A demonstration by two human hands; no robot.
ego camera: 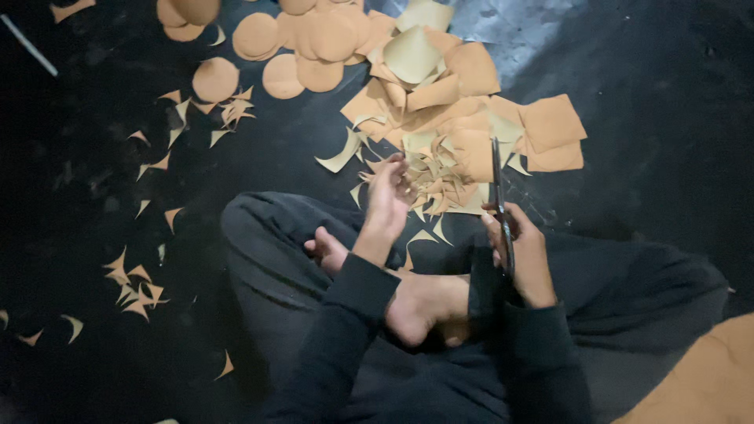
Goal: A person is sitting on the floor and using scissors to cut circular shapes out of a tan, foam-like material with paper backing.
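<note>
- On the dark floor (94, 196) before my crossed legs, my left hand (389, 196) reaches, grip released, into the heap of tan paper squares and offcuts (463, 133).
- My right hand (522, 251) grasps black-handled scissors (498, 196), blades pointing away.
- Between cuts, I judge: next needs one square pinched free.

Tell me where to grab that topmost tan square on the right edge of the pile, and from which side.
Take the tan square at its free far-right corner, coming in from the right. It lies flat on the dark floor, its left side runs under the heap of offcuts, while the right edge is bare. The left hand is nearest the heap; the right hand holds the scissors.
</note>
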